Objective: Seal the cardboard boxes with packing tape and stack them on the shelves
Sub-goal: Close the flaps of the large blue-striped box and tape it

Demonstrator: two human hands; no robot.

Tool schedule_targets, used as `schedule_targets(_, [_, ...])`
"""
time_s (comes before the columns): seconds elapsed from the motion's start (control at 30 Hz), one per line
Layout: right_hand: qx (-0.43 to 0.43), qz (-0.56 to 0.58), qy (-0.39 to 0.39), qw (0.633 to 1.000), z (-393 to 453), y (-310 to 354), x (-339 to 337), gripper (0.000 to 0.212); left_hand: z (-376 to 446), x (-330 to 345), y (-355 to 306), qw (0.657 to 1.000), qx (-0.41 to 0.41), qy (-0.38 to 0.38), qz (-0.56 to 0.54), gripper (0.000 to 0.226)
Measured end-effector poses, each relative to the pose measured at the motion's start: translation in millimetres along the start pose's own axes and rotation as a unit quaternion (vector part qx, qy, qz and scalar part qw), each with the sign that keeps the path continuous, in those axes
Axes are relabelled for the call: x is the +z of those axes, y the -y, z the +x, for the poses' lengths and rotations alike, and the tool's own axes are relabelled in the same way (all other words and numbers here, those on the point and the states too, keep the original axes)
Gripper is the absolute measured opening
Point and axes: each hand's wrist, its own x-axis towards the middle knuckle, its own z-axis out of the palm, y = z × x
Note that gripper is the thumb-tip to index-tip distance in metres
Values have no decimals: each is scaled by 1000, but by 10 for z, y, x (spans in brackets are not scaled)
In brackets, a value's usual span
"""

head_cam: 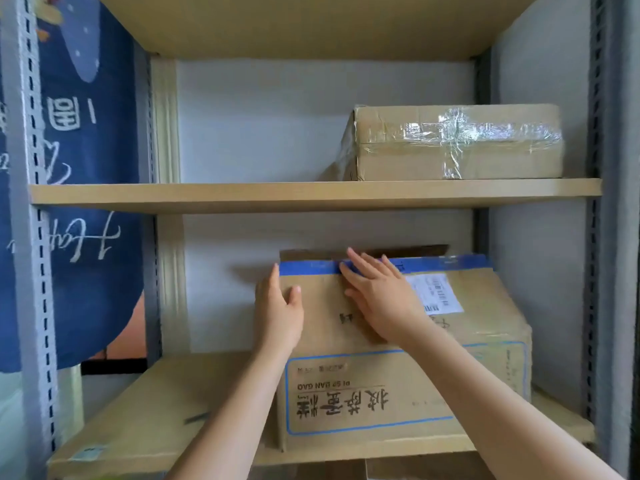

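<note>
A large cardboard box (478, 348) with blue printed lines and a white label sits on the lower shelf (166, 420). A blue strip runs along its far top edge. My left hand (280, 313) rests against the box's left top corner, fingers apart. My right hand (377, 296) lies flat on the box's top, fingertips on the blue strip. A second, flatter cardboard box (457, 143), wrapped in clear tape, stands on the middle shelf (242, 195) at the right.
Grey slotted metal posts (33, 237) frame the shelving left and right. A blue cloth with white writing (90, 202) hangs at the left. A flat cardboard sheet covers the lower shelf. The left half of both shelves holds no boxes.
</note>
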Motion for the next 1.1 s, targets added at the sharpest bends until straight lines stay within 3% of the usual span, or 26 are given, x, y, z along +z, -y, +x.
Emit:
schedule_targets(0.07, [94,87,147,981,-93,-96,126,50,66,71,127,995,-16,78,64,68])
schedule_targets(0.13, [125,136,197,963,-146,-160,153,54,137,140,176,983,-32,142,111,77])
schedule_targets(0.2, [133,138,195,962,-199,-209,180,48,264,197,173,976,-15,138,169,87])
schedule_targets(0.27, [136,132,158,969,-286,-226,230,47,455,243,126,971,40,84,221,99])
schedule_targets(0.33, [133,120,114,977,-337,-220,259,51,674,278,72,961,103,32,253,109])
schedule_targets(0.4, [126,117,91,981,-325,-245,248,58,892,340,73,947,148,28,283,113])
schedule_targets(0.47, [117,115,78,983,-310,-291,229,61,1041,379,86,940,155,81,292,101])
schedule_targets(0.57, [100,89,45,990,-352,-329,214,61,1055,356,178,941,187,117,257,29])
schedule_targets(0.6, [105,69,29,992,-386,-339,217,60,995,333,215,933,205,134,263,11])
schedule_targets(0.63, [117,44,7,992,-432,-353,233,59,928,313,275,921,217,169,278,11])
schedule_targets(0.67, [131,21,-24,991,-491,-370,263,58,877,301,363,911,214,214,280,15])
schedule_targets(0.73, [151,8,-113,982,-647,-418,342,53,829,256,535,924,143,300,190,17])
schedule_targets(0.83, [234,36,-244,940,-870,-629,413,35,778,194,687,939,19,344,22,28])
schedule_targets(0.9, [354,56,-221,907,-948,-956,417,39,717,195,738,946,-1,324,-14,33])
schedule_targets(0.97, [449,167,-152,865,-984,-1306,317,54,651,216,743,952,3,305,-23,38])
schedule_targets(1.03, [473,305,-111,819,-970,-1549,204,58,596,204,718,955,-21,294,-30,39])
schedule_targets(1.1, [468,347,-63,811,-944,-1657,102,41,572,179,672,955,-65,285,-55,39])
